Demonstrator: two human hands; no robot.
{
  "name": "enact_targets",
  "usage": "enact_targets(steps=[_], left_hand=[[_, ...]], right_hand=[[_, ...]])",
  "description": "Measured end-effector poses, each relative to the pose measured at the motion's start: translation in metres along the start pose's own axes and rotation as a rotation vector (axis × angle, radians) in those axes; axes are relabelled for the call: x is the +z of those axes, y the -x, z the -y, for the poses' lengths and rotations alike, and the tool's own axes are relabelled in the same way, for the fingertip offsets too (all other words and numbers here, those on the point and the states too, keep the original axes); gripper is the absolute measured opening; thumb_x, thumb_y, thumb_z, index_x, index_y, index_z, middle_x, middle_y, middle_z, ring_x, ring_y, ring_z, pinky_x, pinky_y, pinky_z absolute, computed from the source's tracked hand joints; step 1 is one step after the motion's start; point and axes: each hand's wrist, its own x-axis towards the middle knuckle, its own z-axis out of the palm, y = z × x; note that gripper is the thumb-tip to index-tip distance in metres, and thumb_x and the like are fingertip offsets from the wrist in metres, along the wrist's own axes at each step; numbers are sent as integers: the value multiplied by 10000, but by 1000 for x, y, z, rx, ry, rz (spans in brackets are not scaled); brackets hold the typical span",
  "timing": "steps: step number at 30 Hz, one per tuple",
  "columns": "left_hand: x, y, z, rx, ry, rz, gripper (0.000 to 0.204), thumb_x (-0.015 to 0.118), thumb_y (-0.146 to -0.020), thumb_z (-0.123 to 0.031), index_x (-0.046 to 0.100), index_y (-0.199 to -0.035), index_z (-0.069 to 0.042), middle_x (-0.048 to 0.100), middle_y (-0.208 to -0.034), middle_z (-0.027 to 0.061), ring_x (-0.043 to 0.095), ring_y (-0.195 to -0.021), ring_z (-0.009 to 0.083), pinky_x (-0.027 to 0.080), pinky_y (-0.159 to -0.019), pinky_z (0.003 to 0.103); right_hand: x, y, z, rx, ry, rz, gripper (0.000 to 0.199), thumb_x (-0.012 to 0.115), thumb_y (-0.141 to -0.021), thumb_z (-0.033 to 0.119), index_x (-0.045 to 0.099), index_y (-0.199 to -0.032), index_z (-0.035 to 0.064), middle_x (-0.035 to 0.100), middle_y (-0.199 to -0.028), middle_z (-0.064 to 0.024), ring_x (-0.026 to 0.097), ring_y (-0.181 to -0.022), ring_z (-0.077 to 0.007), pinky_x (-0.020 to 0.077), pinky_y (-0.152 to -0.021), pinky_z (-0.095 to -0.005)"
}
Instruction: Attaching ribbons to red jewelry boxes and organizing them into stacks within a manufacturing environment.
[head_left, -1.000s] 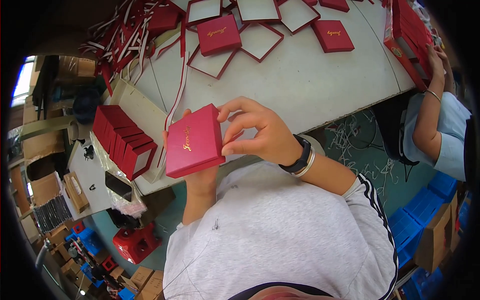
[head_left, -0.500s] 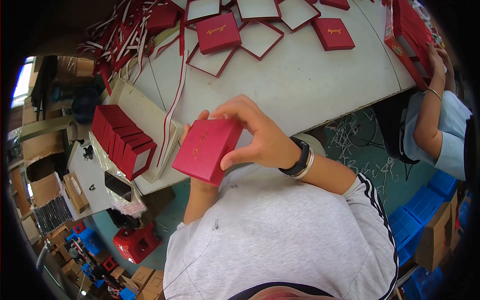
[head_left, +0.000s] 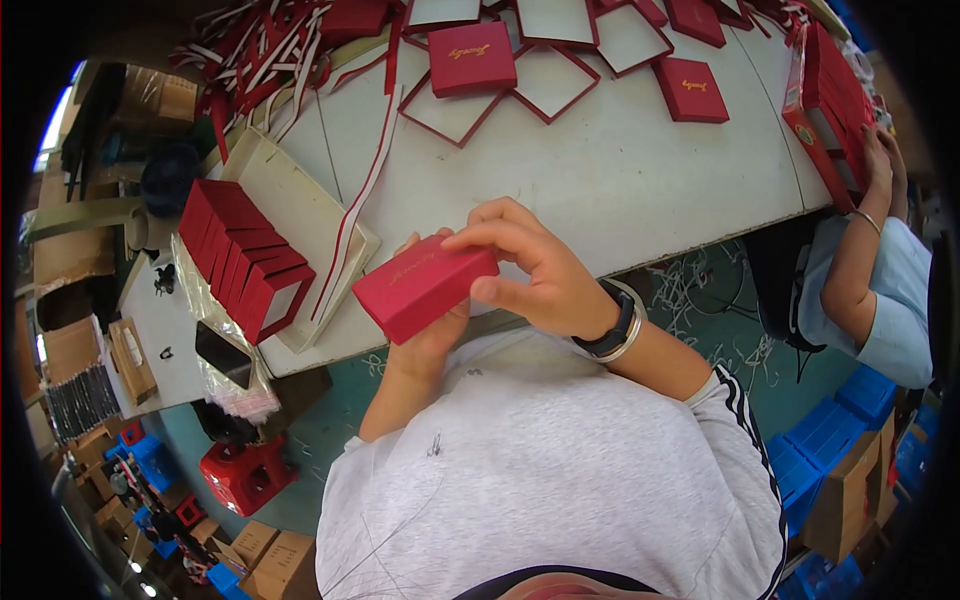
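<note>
In front of my chest I hold a small red gift box (head_left: pixel 422 290) with gold lettering on its lid, tilted so that a long side faces me. My left hand (head_left: pixel 432 345) grips it from beneath, its palm and most fingers hidden behind the box. At the right end, my right hand (head_left: pixel 553 275) has its thumb on the near edge and its fingers bent over the top. A dark band and a bracelet are on my right wrist. Beyond, on the white table (head_left: pixel 560 195), are open red box parts (head_left: pixel 555 85) with white insides and a red lid (head_left: pixel 473 58).
To the left, a row of red boxes (head_left: pixel 245 262) stands by a shallow cream tray (head_left: pixel 285 180), with a phone (head_left: pixel 222 352) nearby. Red and white ribbons (head_left: pixel 265 65) heap at the far left. A co-worker's hand (head_left: pixel 880 165) touches a red carton (head_left: pixel 825 115) at right.
The box has tipped, so its lid now slants away and its long near side shows. My right hand has shifted slightly right, with its fingers more over the top. The view has shifted a little.
</note>
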Motion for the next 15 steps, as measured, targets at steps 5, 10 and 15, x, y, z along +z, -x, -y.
enact_targets(steps=[5,10,15], left_hand=[[41,16,0,676,-764,-33,363,416,-935,-311,462,-1138,-14,546,-1126,216,567,-1031,277,473,-903,381],[43,38,-28,979,-1098,28,348,440,-920,-275,497,-1116,6,552,-1146,215,570,-1022,263,465,-889,353],[19,63,-54,1104,-1037,258,363,687,-812,-234,578,-1047,20,590,-1091,228,599,-962,243,482,-852,338]], right_hand=[[8,4,5,181,-289,1,575,632,-857,211,353,-1326,29,466,-1179,-110,523,-1033,-184,445,-883,-310],[15,-6,10,441,-563,130,645,604,-865,87,239,-1395,43,579,-1012,-110,567,-947,-152,460,-848,-285],[35,-27,9,485,-561,214,683,606,-851,47,213,-1410,57,598,-980,-116,580,-927,-147,466,-819,-274]])
